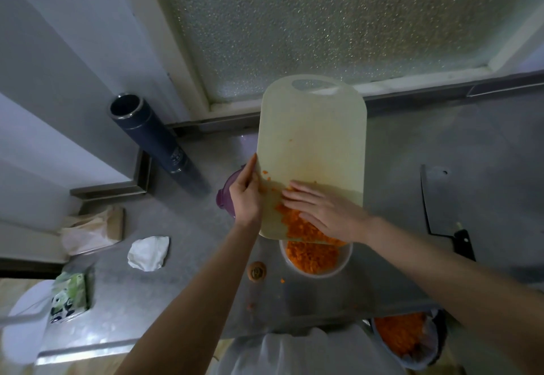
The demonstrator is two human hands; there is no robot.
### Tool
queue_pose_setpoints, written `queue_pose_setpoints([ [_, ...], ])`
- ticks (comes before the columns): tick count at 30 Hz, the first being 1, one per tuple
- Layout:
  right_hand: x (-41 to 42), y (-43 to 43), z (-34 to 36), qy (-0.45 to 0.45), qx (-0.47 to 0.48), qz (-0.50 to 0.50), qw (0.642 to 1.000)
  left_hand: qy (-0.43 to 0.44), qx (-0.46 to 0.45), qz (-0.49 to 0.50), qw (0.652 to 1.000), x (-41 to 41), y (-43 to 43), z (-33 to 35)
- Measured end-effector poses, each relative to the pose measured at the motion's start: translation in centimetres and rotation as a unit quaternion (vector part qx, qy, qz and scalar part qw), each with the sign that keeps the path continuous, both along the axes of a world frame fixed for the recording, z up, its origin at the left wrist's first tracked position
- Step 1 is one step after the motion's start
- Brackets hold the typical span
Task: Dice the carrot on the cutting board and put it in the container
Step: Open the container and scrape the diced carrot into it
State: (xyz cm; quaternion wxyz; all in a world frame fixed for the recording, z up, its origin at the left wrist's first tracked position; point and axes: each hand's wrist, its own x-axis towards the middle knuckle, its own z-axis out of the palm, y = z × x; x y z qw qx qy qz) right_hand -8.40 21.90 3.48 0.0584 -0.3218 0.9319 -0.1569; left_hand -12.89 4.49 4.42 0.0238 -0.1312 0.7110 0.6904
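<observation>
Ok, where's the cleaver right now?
In the head view the cleaver lies flat on the steel counter at the far right, to the right of the tilted cutting board, black handle toward the person.

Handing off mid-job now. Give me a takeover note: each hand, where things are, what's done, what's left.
Left hand grips the cutting board by its left edge, tilting it over the container.
Right hand, fingers flat, pushes the diced carrot down the board.
Done: dicing; container already holds carrot.
Left: sweep off the rest, pick up stray bits on the counter.
Cleaver lies to the right.
</observation>
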Motion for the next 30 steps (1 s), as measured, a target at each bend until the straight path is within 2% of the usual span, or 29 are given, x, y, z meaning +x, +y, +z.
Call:
queue_pose_setpoints([
  [3,-1.1,0.4,1.6,0.022,-0.035,-0.015,0.999,-0.012,-0.002,0.002,1.0,-0.1,0.0,-0.3],
  [6,-4.5,0.7,3.8,0.077,-0.071,-0.12,0.987,-0.027,0.0,0.013,1.0,-0.2,0.0,-0.4],
  [10,-8.5,0.8,4.9,0.035,-0.036,-0.237,0.97,-0.033,-0.008,-0.004,0.999,0.1,-0.2,-0.1],
  [14,-8.4,-0.7,3.5,0.006,0.019,-0.217,0.976,-0.045,-0.021,-0.014,0.999,0.4,-0.3,-0.3],
  [19,-1.7,-1.7,2.6,-0.041,-0.011,-0.034,0.999,-0.061,-0.006,-0.017,0.998,0.1,-0.8,-0.7],
  [20,-1.2,-1.3,2.7,-0.039,-0.019,-0.022,0.999,-0.061,-0.004,-0.016,0.998,0.1,-0.8,-0.6],
  [22,-2.2,0.0,3.1,0.004,-0.04,-0.08,0.996,-0.058,-0.001,-0.01,0.998,0.1,-0.8,-0.4],
  [24,-4.4,2.1,3.1,0.072,-0.041,-0.217,0.973,-0.059,-0.002,-0.01,0.998,0.2,-0.7,-0.2],
  [26,-6.1,4.0,3.2,0.061,0.005,-0.329,0.942,-0.062,0.004,-0.015,0.998,0.4,-0.6,-0.1],
  [28,-5.9,3.8,2.8,0.011,0.039,-0.326,0.945,-0.06,0.011,-0.021,0.998,0.5,-0.5,0.0],
  [30,-3.9,2.0,2.5,-0.023,0.023,-0.239,0.97,-0.06,0.01,-0.022,0.998,0.4,-0.5,0.0],
])
